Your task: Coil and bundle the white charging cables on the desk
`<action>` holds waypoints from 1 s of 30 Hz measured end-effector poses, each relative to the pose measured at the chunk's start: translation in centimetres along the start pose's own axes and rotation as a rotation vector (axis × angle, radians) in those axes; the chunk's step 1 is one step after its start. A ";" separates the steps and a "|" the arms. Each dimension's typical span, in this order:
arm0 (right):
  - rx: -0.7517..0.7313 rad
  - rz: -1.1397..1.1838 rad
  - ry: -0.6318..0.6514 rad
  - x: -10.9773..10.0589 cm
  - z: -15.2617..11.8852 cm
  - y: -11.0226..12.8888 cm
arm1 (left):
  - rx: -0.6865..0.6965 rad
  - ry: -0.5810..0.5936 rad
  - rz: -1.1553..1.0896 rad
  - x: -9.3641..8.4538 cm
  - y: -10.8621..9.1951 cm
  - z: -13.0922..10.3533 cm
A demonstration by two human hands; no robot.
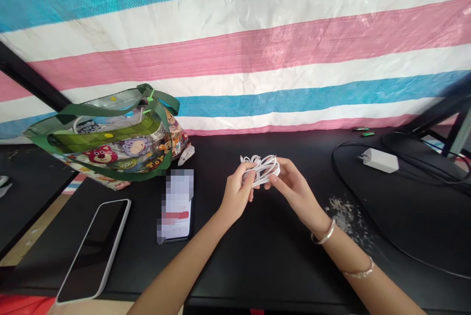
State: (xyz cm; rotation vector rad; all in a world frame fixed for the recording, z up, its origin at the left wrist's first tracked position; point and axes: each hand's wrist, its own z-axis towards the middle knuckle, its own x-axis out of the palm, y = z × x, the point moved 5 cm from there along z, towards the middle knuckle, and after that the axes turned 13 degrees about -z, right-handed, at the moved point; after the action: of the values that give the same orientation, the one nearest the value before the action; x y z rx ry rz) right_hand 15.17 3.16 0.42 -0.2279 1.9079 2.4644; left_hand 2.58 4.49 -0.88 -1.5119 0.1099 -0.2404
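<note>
Gripping the coiled white cable (262, 170) at both ends, the left hand (238, 188) and right hand (289, 181) pinch it between thumbs and fingers above the black table (253, 261). A lit phone (178, 204) lies left of it, near the cartoon-print tote bag (136, 145); a white charger (380, 160) sits well apart, right.

Hands (253, 180): both on coiled white cable (262, 170), above bench
Bench (235, 275): black
Phones: lit one (178, 207) left of hands, white-edged one (94, 251) farther left
Bag (121, 138): green handles, cartoon print
Adapter (380, 160): white, right side
</note>
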 end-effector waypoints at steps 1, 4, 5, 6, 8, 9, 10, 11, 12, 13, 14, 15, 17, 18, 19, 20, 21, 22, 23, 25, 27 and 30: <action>-0.010 -0.005 -0.006 -0.1 0.0 0.0 | -0.003 0.003 -0.010 0.0 0.0 0.0; -0.030 -0.018 -0.039 -0.2 0.1 -0.2 | 0.001 0.023 -0.005 0.1 -0.1 0.0; -0.034 -0.022 -0.053 -0.3 0.1 -0.2 | 0.007 0.027 0.008 0.1 -0.1 -0.1; -0.037 -0.025 -0.067 -0.3 0.1 -0.3 | 0.019 0.026 0.027 0.0 -0.2 -0.1; -0.032 -0.033 -0.092 -0.4 0.1 -0.3 | 0.066 0.008 0.097 -0.2 -0.5 -0.1; -0.027 -0.036 -0.103 -0.5 0.1 -0.4 | 0.096 -0.006 0.141 -0.4 -0.6 -0.1; -0.021 -0.039 -0.113 -0.6 0.1 -0.4 | 0.122 -0.019 0.182 -0.5 -0.8 -0.1; -0.014 -0.043 -0.122 -0.6 0.1 -0.4 | 0.139 -0.027 0.214 -0.6 -0.9 -0.1; -0.008 -0.050 -0.130 -0.7 0.1 -0.4 | 0.144 -0.031 0.230 -0.7 -1.0 -0.1; -0.001 -0.059 -0.141 -0.8 0.0 -0.4 | 0.137 -0.031 0.227 -0.7 -0.9 -0.1; 0.005 -0.069 -0.153 -0.9 0.0 -0.4 | 0.123 -0.027 0.206 -0.7 -0.9 0.0; 0.012 -0.081 -0.166 -1.0 0.0 -0.4 | 0.103 -0.022 0.175 -0.7 -0.8 0.0; 0.021 -0.109 -0.183 -1.1 -0.2 -0.4 | 0.059 -0.026 0.092 -0.6 -0.5 0.1; 0.019 -0.124 -0.191 -1.1 -0.2 -0.4 | 0.037 -0.034 0.048 -0.6 -0.4 0.1; 0.012 -0.142 -0.202 -1.1 -0.3 -0.3 | 0.017 -0.046 0.008 -0.6 -0.3 0.1; 0.002 -0.164 -0.213 -1.1 -0.3 -0.3 | 0.003 -0.062 -0.023 -0.7 -0.2 0.2; -0.011 -0.191 -0.227 -1.1 -0.3 -0.3 | -0.006 -0.076 -0.042 -0.7 -0.2 0.2; -0.029 -0.221 -0.242 -1.1 -0.3 -0.3 | -0.009 -0.086 -0.048 -0.8 -0.2 0.1; -0.049 -0.257 -0.253 -1.1 -0.3 -0.2 | -0.006 -0.094 -0.041 -0.8 -0.3 0.1; -0.098 -0.357 -0.266 -1.1 -0.2 0.1 | 0.019 -0.107 -0.006 -0.9 -0.6 0.1; -0.159 -0.492 -0.277 -1.3 -0.3 0.8 | 0.047 -0.116 0.027 -1.0 -0.8 0.0; -0.249 -0.662 -0.302 -2.1 -1.4 2.7 | 0.071 -0.123 0.046 -1.1 -0.8 0.0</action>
State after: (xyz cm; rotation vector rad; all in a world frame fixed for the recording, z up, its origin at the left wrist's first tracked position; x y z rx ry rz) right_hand 17.11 1.24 2.94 -0.3884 1.1572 2.1138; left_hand 1.47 4.66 -0.16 -1.4478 0.0378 -0.1131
